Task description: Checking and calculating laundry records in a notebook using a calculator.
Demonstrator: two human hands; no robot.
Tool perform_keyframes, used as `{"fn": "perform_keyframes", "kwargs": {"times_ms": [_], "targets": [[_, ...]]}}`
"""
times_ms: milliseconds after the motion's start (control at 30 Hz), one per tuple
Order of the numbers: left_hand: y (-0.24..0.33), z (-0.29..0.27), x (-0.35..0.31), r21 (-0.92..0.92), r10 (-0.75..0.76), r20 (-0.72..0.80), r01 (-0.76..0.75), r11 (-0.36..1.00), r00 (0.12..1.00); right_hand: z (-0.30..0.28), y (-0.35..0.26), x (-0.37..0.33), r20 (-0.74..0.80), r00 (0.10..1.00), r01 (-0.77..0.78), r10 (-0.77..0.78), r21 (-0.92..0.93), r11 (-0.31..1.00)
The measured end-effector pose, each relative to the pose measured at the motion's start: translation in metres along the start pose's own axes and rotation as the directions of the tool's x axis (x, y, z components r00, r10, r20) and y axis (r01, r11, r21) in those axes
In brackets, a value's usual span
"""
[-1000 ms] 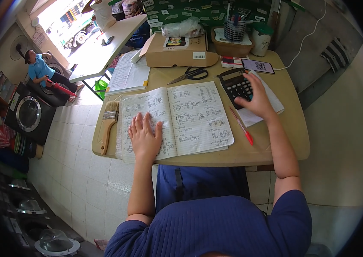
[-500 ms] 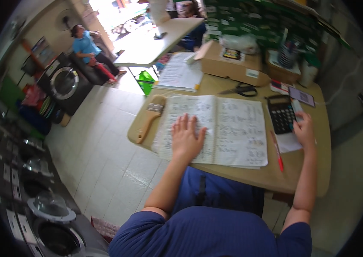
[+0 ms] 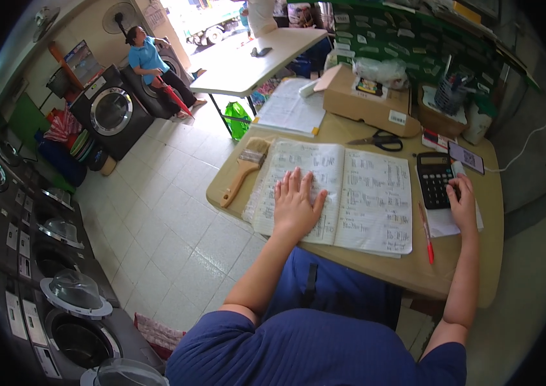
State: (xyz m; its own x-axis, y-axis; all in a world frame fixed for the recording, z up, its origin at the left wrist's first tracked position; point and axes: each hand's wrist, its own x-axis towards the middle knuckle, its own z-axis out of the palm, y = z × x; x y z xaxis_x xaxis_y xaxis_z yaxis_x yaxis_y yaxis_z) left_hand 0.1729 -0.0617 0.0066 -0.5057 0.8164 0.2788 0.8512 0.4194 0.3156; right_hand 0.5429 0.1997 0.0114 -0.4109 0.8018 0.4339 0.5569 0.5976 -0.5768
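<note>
left hand [image 3: 299,209]: flat, fingers apart on open notebook [image 3: 376,193] | right hand [image 3: 465,204]: bent at black calculator [image 3: 434,177], cannot tell if gripping | red pen [image 3: 429,241]: between

I look over a tan counter [image 3: 408,273], pale floor tiles [image 3: 176,225], dark front-loading machines [image 3: 128,132] leftward, a white table [image 3: 279,51], and bright daylight filling the opening [image 3: 199,24].
</note>
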Motion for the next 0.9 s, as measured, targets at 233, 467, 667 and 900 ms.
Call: {"fn": "perform_keyframes", "kwargs": {"times_ms": [233, 467, 667, 900], "targets": [[0.003, -0.007, -0.002, -0.023, -0.004, -0.064, 0.002, 1.0, 0.998, 0.002, -0.002, 0.007, 0.015, 1.0, 0.02, -0.021, 0.035, 0.999], [0.003, -0.01, -0.024, -0.002, -0.029, 0.032, 0.03, 1.0, 0.999, -0.001, 0.006, 0.004, 0.028, 1.0, -0.016, 0.013, 0.1, 0.995], [-0.003, -0.011, -0.041, 0.003, 0.07, 0.052, -0.07, 0.998, 0.996, 0.0, 0.006, 0.003, 0.026, 0.999, -0.03, 0.026, 0.182, 0.983], [0.001, -0.011, -0.038, 0.029, 0.012, -0.014, -0.012, 1.0, 1.0, -0.003, 0.009, 0.003, 0.034, 0.999, 0.014, -0.019, 0.136, 0.991]]}}
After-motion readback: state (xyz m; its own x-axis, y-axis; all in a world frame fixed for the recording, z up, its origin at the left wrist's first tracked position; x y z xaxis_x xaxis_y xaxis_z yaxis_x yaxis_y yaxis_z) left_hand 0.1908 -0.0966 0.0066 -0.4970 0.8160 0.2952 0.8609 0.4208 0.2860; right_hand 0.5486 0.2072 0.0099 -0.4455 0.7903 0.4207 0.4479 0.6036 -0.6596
